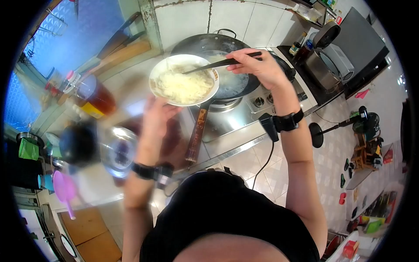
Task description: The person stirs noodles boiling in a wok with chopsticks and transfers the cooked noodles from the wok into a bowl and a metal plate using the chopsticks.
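Note:
My left hand (159,114) supports a white bowl (173,60) from below, with its fingers at the near rim. Pale yellow shreds (183,86) of food fill the bowl; I cannot tell exactly what they are. In my right hand (257,66) are dark chopsticks (218,63), pinched near the upper end, their tips touching the shreds. The bowl is over the left side of a wok (252,89) with cloudy, steaming liquid (231,85) in it. The wok's wooden handle (197,135) points toward me. A wristband sits on each forearm.
The wok stands on a steel gas stove (224,120), with a larger dark pan (187,44) behind. Left are an oil jug (94,94), a shiny metal basin (118,148) and a pink ladle (64,187). On the right counter is an open-lidded cooker (323,70); a cable hangs from my right wristband.

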Demonstrator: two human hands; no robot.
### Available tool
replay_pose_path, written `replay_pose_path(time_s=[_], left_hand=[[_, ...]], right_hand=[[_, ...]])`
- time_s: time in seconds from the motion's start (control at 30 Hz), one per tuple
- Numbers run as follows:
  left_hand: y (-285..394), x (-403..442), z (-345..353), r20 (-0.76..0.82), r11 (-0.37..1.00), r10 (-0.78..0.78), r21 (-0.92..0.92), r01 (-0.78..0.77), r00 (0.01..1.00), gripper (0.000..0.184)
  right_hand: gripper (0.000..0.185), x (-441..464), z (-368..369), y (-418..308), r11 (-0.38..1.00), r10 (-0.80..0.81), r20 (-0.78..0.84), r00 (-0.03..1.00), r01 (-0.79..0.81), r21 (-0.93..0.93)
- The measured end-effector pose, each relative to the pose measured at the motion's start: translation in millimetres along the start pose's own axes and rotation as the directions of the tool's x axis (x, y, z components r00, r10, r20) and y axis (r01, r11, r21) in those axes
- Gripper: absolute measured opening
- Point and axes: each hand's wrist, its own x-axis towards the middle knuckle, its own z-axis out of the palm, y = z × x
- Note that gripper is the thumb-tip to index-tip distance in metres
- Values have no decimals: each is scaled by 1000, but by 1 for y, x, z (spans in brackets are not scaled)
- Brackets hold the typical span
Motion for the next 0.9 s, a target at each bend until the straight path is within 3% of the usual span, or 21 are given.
replay_pose_path(time_s=[0.17, 0.3, 0.37, 0.43, 0.5, 0.63, 0.73, 0.9], left_hand=[[-5, 3, 1, -2, 1000, 5, 9, -5, 1000, 47], [-4, 1, 6, 11, 1000, -5, 14, 5, 1000, 47], [-3, 0, 7, 19, 1000, -2, 13, 2, 1000, 46], [0, -2, 8, 23, 1000, 4, 8, -4, 1000, 46], [4, -6, 9, 29, 1000, -3, 20, 2, 1000, 45], [9, -11, 9, 40, 1000, -2, 16, 1, 999, 44], [11, -15, 8, 43, 1000, -27, 18, 26, 999, 43], [17, -22, 10, 71, 998, -59, 41, 56, 996, 45]], right_hand=[[38, -4, -19, -25, 991, -48, 73, 996, 56, -121], [41, 7, -25, -9, 998, -46, -59, 997, 48, 32], [43, 18, -32, 10, 960, 33, -143, 989, 8, 279], [42, 28, -42, 26, 937, 55, -213, 975, 24, 347], [41, 38, -61, 52, 875, 206, -308, 929, -34, 483], [38, 58, -81, 117, 764, 428, -112, 897, -293, 576], [39, 77, -59, 148, 671, 439, 17, 898, -340, 659], [39, 104, -31, 152, 603, 375, 53, 926, -287, 744]])
